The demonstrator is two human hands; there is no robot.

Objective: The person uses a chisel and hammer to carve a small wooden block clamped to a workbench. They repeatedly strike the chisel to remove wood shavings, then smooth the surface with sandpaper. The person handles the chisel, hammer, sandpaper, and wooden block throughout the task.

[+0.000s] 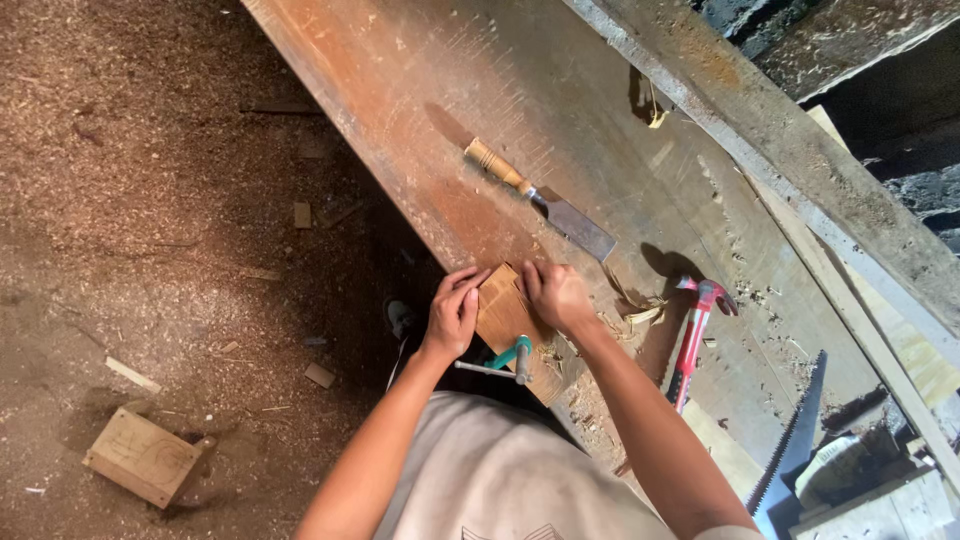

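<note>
A small flat wooden piece (502,310) lies at the near edge of a long reddish-brown workbench (420,110), pinned by a teal clamp (517,357) with a metal bar. My left hand (455,312) grips the piece's left edge, fingers curled over it. On the piece's right edge rests my right hand (556,293), fingertips pressing down. A chisel (540,200) with a wooden handle and wide flat blade lies on the bench just beyond my hands.
A red-handled claw hammer (693,335) lies right of my right arm. A hand saw (795,440) sits further right. Wood shavings (640,315) litter the bench. A wooden block (143,457) rests on the sawdust-covered floor at the lower left.
</note>
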